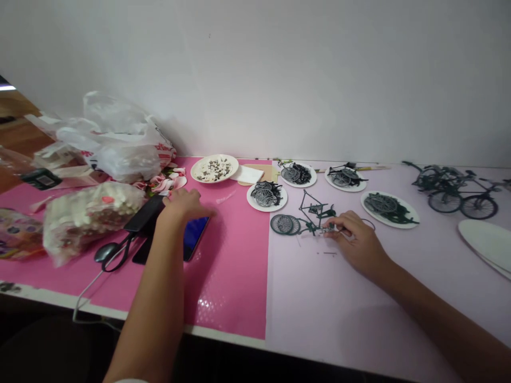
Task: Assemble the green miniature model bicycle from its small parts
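Note:
My left hand rests flat on a smartphone with a lit blue screen, lying on the pink mat. My right hand lies on the pale lilac surface, its fingertips pinched on a small part at the rear of a dark green model bicycle frame. Two grey spoked wheels lie at the frame's left end. Tiny loose pins lie just in front of my right hand.
Several white plates hold bicycle parts; a bowl holds small pieces. Finished model bicycles stand far right beside an empty plate. Scissors, a black case, and plastic bags crowd the left.

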Tool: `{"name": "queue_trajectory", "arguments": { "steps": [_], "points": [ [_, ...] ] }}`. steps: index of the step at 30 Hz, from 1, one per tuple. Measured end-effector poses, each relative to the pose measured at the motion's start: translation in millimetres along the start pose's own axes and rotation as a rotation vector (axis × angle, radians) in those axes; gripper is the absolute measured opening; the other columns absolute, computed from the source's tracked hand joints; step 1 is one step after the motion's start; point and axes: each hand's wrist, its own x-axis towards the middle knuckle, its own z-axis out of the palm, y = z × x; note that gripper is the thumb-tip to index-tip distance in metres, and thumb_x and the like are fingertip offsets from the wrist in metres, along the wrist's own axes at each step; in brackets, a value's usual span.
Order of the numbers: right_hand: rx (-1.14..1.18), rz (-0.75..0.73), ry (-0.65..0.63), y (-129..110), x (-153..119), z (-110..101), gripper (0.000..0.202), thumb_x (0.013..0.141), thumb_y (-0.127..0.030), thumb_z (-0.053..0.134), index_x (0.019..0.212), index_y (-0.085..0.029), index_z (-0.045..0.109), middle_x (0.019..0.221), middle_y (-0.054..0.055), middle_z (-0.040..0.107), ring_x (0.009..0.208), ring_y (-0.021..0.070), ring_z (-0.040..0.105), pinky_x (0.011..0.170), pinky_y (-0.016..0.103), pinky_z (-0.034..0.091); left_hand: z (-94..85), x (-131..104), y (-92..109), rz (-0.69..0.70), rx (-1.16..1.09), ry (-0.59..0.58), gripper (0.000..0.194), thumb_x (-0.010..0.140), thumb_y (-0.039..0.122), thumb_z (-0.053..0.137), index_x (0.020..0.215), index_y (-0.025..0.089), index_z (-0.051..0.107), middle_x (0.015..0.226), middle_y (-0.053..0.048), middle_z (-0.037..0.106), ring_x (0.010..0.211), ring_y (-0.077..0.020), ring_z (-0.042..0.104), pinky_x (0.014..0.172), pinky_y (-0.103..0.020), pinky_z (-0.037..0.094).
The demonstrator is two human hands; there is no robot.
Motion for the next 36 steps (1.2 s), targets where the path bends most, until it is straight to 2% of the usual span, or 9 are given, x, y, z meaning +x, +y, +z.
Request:
{"name": "queue_trajectory", "arguments": {
  "steps": [2,7,9,13,17,20,24,30,36],
  "points": [
    [0.008,0.001,0.004,0,1,1,0.005,0.096,-0.025,0.07,0.1,-0.027,0.073,0.078,0.001,0.059,0.071,0.0212,0.051,0.064,0.034,0.044,-1.6,-2,15,0.058,-0.019,0.086,0.053,0.069,0.049,0.088,0.108,0.018,0.067,0.135,-0.024,0.061,0.143,-0.0521,0.04,0.114,-0.07,0.032],
    [0.026,0.066,0.035,-2,2,1,0.004,0.096,-0.028,0.071,0.099,-0.026,0.073,0.078,0.001,0.056,0.069,0.0196,0.05,0.063,0.033,0.043,-0.5,-25,83,0.508,-0.393,0.32,0.019,0.099,0.038,0.056,0.107,0.023,0.065,0.121,-0.012,0.065,0.125,-0.0295,0.055,0.112,-0.049,0.043],
    [0.037,0.086,0.048,-4,2,1,0.006,0.097,-0.03,0.07,0.1,-0.026,0.073,0.078,0.0,0.055,0.068,0.0189,0.049,0.063,0.033,0.043,11.5,-39,108,0.612,-0.452,0.279,0.017,0.101,0.033,0.052,0.099,0.022,0.065,0.106,-0.01,0.069,0.109,-0.0269,0.06,0.102,-0.044,0.047],
    [0.032,0.083,0.063,-8,2,1,0.007,0.097,-0.029,0.069,0.1,-0.027,0.075,0.077,0.001,0.057,0.067,0.0187,0.049,0.062,0.033,0.044,51.4,-61,141,0.752,-0.482,0.057,0.024,0.104,0.035,0.05,0.093,0.02,0.064,0.087,-0.008,0.07,0.089,-0.0252,0.063,0.086,-0.04,0.049],
    [0.059,0.055,0.127,-14,0,3,0.009,0.097,-0.025,0.067,0.097,-0.026,0.076,0.074,0.002,0.06,0.063,0.018,0.049,0.057,0.033,0.042,80.6,-77,155,0.628,-0.682,-0.061,0.032,0.096,0.052,0.064,0.101,0.021,0.062,0.096,-0.009,0.07,0.093,-0.0263,0.064,0.081,-0.038,0.05],
    [0.069,0.036,0.187,-18,-2,5,0.013,0.099,-0.027,0.064,0.097,-0.027,0.077,0.073,0.002,0.064,0.062,0.0185,0.051,0.054,0.033,0.039,86.5,-83,157,0.514,-0.912,-0.054,0.044,0.089,0.054,0.073,0.114,0.021,0.057,0.109,-0.01,0.068,0.1,-0.0254,0.064,0.082,-0.037,0.051],
    [0.037,-0.037,0.141,-18,-2,7,0.014,0.101,-0.03,0.063,0.1,-0.027,0.077,0.072,0.003,0.068,0.067,0.0215,0.055,0.058,0.035,0.042,88.4,-83,157,0.496,-1.077,-0.111,0.044,0.09,0.05,0.074,0.119,0.021,0.056,0.112,-0.01,0.07,0.103,-0.0237,0.066,0.087,-0.036,0.053],
    [0.01,-0.075,0.088,-14,2,11,0.02,0.104,-0.03,0.057,0.101,-0.026,0.076,0.074,0.004,0.065,0.07,0.0224,0.054,0.061,0.037,0.042,98.8,-83,164,0.526,-1.166,-0.218,0.028,0.098,0.045,0.064,0.103,0.017,0.068,0.104,-0.011,0.076,0.091,-0.0215,0.07,0.084,-0.034,0.056],
    [-0.033,-0.09,0.099,-13,2,10,0.019,0.103,-0.027,0.058,0.107,-0.027,0.077,0.071,0.003,0.059,0.071,0.0234,0.053,0.062,0.038,0.042,100.9,-85,167,0.487,-1.227,-0.313,0.032,0.097,0.045,0.065,0.096,0.014,0.074,0.092,-0.009,0.077,0.08,-0.0187,0.069,0.075,-0.03,0.055]
  ]
}}
